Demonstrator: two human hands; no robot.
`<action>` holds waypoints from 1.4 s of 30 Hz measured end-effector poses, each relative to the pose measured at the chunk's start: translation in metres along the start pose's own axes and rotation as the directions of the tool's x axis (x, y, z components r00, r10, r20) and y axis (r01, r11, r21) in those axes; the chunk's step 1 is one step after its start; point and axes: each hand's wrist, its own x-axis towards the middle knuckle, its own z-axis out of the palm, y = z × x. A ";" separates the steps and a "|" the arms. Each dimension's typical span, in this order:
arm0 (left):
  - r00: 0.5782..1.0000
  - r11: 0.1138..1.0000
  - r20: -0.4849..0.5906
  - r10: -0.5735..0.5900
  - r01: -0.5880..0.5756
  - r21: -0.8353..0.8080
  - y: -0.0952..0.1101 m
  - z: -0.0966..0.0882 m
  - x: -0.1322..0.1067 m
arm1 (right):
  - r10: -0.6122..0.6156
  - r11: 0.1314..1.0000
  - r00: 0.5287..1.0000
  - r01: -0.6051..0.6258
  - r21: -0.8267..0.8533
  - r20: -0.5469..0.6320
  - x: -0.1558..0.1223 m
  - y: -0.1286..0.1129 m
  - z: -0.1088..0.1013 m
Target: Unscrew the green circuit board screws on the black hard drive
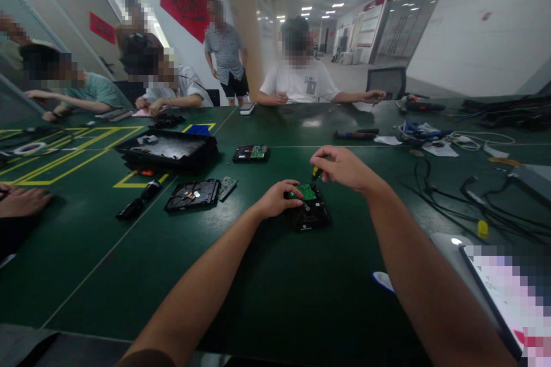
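A black hard drive [310, 215] with a green circuit board [306, 191] on its upper face lies on the table in front of me. My left hand [279, 198] grips the drive's left side, thumb and fingers resting over the board. Above the drive's far right corner, my right hand [340, 167] is closed round a small yellow-and-black screwdriver [317, 172]. The screwdriver points down at the board's edge; whether its tip touches a screw is too small to tell.
Left of the drive lie another hard drive [192, 194], a loose circuit board [227, 188] and a black tray [172, 152]. A further drive [251, 153] sits beyond. Cables [469, 195] and a tablet-like screen [495, 292] are at right. Several people sit or stand around the table.
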 end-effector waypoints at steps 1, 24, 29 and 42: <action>1.000 1.000 0.000 0.001 -0.001 0.000 0.000 0.000 0.000 | -0.009 1.000 1.000 0.009 0.016 0.017 0.000 0.000 0.000; 1.000 1.000 0.006 -0.002 0.002 0.002 0.003 -0.001 0.000 | 0.029 0.986 0.998 -0.037 0.164 0.053 -0.001 -0.007 0.002; 1.000 1.000 -0.004 0.000 0.000 -0.004 0.002 0.000 0.000 | 0.053 0.971 0.995 -0.072 0.227 0.089 0.000 -0.009 0.002; 1.000 1.000 0.002 -0.017 0.017 0.005 0.001 0.000 0.001 | 0.047 0.999 0.997 -0.046 0.026 -0.055 -0.001 -0.002 -0.001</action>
